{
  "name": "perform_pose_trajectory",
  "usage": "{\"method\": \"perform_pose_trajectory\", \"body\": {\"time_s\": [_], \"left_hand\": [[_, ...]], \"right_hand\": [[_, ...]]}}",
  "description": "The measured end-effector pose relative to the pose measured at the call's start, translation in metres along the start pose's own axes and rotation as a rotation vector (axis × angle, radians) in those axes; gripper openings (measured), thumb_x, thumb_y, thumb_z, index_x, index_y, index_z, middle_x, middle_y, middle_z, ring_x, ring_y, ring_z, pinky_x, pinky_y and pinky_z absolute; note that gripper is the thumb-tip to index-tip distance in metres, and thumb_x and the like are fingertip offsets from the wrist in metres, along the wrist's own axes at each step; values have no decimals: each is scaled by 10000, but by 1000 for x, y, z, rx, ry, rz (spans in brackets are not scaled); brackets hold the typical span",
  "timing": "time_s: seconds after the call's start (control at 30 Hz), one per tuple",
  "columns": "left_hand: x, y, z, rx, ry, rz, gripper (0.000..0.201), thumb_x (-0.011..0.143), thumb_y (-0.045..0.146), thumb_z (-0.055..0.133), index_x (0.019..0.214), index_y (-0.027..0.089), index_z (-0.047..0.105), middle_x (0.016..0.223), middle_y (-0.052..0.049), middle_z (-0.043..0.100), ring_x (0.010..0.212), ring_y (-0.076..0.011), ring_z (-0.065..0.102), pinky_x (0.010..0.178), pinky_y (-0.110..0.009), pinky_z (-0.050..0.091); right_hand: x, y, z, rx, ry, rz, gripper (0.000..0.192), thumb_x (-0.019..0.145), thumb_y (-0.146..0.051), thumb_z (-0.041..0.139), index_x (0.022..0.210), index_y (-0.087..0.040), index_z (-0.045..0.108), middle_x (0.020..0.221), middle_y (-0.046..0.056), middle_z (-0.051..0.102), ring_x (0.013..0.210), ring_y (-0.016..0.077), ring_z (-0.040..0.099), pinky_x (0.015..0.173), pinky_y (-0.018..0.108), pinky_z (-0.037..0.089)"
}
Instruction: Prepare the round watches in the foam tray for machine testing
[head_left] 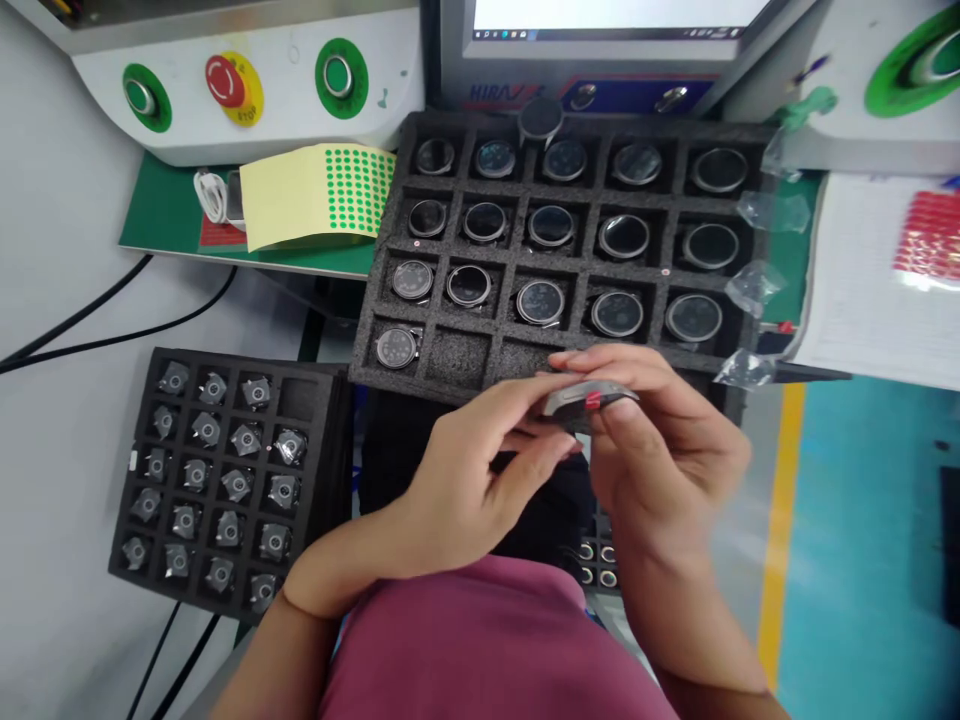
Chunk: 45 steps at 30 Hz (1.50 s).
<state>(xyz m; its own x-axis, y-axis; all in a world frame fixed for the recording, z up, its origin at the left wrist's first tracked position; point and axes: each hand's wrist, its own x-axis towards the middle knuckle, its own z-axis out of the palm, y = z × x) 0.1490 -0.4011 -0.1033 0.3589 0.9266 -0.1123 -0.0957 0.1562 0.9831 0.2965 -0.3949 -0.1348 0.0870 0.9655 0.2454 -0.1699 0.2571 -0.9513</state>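
Between my two hands is a round watch case [564,403], tilted edge-on, with a small red sticker [593,400] on its side. My left hand [472,470] grips its left end with thumb and fingers. My right hand [667,440] pinches the right end, the thumb beside the sticker. The watch's face cannot be made out. Just beyond my hands lies a black foam tray [451,187] of round watch cases, such as one watch [540,302] in its third row. An empty compartment [459,358] shows in the front row, and my fingers partly cover the ones to its right.
Left stands a second foam tray [321,420] of small wrapped parts. One more watch [540,118] rests on the big tray's back edge. Behind are a sheet of green dot stickers [322,195], a red stop button [226,82] and a monitor [615,20]. Clear tape pieces [750,290] line the tray's right side.
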Motion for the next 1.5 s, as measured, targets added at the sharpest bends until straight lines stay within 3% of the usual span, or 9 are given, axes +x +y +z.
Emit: {"method": "perform_pose_trajectory", "body": {"time_s": [0.17, 0.37, 0.47, 0.67, 0.93, 1.07, 1.2, 1.37, 1.5], "left_hand": [[-3, -2, 11, 323, 124, 228, 215, 1009, 201, 499, 1187, 137, 600, 1132, -97, 749, 958, -166, 749, 811, -232, 603], [-4, 1, 12, 523, 144, 313, 169, 1001, 184, 510, 1121, 133, 617, 942, -57, 773, 771, -129, 747, 687, -189, 588], [-4, 2, 13, 594, 146, 373, 171, 1009, 189, 500, 1127, 128, 608, 935, -62, 774, 798, -132, 750, 747, -195, 598], [-5, 2, 13, 666, 135, 484, 216, 1029, 200, 463, 1173, 105, 593, 1003, -90, 779, 898, -135, 756, 855, -189, 597], [-3, -3, 11, 712, 83, 588, 271, 1021, 182, 452, 1248, 109, 581, 1093, -109, 765, 1025, -151, 736, 939, -203, 583], [1, -12, 14, 685, 129, 719, 323, 1001, 152, 466, 1304, 108, 567, 1064, -115, 766, 1073, -177, 719, 941, -253, 595], [4, -16, 14, 678, 189, 825, 282, 1002, 135, 450, 1228, 68, 604, 1025, -127, 765, 1072, -178, 714, 949, -256, 588], [4, -13, 12, 755, 203, 819, 235, 1000, 137, 460, 1144, 73, 634, 1001, -126, 769, 1038, -180, 726, 929, -246, 590], [2, -6, 11, 712, 228, 679, 218, 1000, 165, 474, 1132, 121, 641, 978, -104, 773, 912, -166, 749, 833, -228, 604]], "right_hand": [[-4, -3, 7, 133, 65, -8, 197, 908, -186, 615, 1034, -219, 763, 995, 51, 729, 952, 200, 688, 849, 349, 576], [-8, -14, 12, 264, 28, 101, 193, 907, -227, 619, 1065, -214, 729, 1045, 44, 727, 972, 213, 704, 885, 372, 582], [-9, -14, 16, 301, 30, 81, 178, 922, -230, 612, 1069, -205, 710, 1052, 44, 720, 1016, 209, 688, 920, 393, 582], [-11, -15, 23, 298, 55, -47, 182, 947, -162, 577, 1081, -209, 692, 971, 30, 685, 972, 171, 671, 899, 381, 604], [-10, -20, 32, 355, 131, -49, 139, 922, -173, 577, 990, -221, 687, 865, 8, 659, 880, 142, 643, 922, 362, 606], [-7, -20, 36, 423, 181, -14, 48, 874, -201, 626, 842, -232, 645, 760, -24, 615, 779, 121, 603, 953, 328, 584], [-6, -20, 40, 422, 235, 0, 133, 842, -249, 637, 731, -237, 565, 679, -27, 549, 703, 139, 573, 984, 395, 557], [-5, -17, 44, 403, 259, 8, 198, 822, -294, 646, 682, -235, 519, 639, -29, 517, 643, 145, 540, 947, 433, 556], [-5, -12, 47, 385, 270, -50, 81, 874, -255, 627, 794, -241, 630, 741, -17, 626, 738, 133, 617, 933, 357, 558]]}}
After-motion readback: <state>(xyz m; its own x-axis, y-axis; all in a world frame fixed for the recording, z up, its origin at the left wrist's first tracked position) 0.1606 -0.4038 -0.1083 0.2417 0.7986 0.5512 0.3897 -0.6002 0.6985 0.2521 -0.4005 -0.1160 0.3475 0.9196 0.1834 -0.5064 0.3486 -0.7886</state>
